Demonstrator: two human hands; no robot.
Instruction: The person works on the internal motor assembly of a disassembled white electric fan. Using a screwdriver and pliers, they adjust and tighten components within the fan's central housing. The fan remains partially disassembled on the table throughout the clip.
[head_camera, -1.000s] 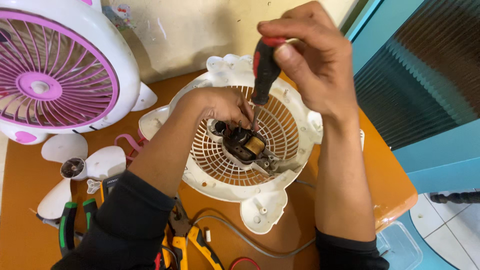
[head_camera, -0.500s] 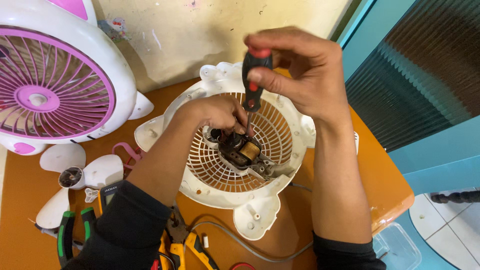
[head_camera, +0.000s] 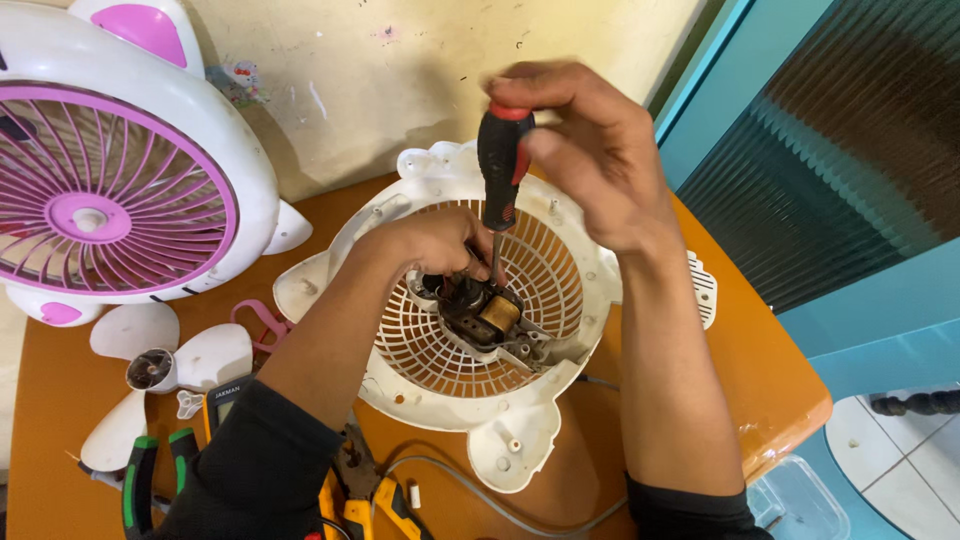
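My right hand (head_camera: 590, 160) is wrapped around the handle of a screwdriver (head_camera: 503, 165), fingers closed on it, with the red cap under my fingertips. The tool stands near upright, its shaft running down to the motor (head_camera: 485, 315).

My left hand (head_camera: 435, 245) lies on the grille (head_camera: 545, 265), fingers curled down on the motor's near-left end. They touch it, but I cannot tell whether they actually pinch anything, because the fingertips are hidden behind the knuckles.

The motor sits at the centre of the grille, inside the white fan shell (head_camera: 505, 450), which lies flat on the orange table (head_camera: 760, 380).

Edges: the shell's right lobe reaches close to the table's right edge, and its near foot points toward me. The far rim is just beside the wall (head_camera: 420, 70).

Open room: a bare strip of table shows right of the shell, up to the rounded corner. The left side is crowded. An assembled pink-and-white fan (head_camera: 110, 190) stands against the wall, with a loose white blade (head_camera: 160, 370) in front of it. Green-handled pliers (head_camera: 150, 480) lie at the near-left edge. A grey cable (head_camera: 500, 505) curves along the near side under my forearms.
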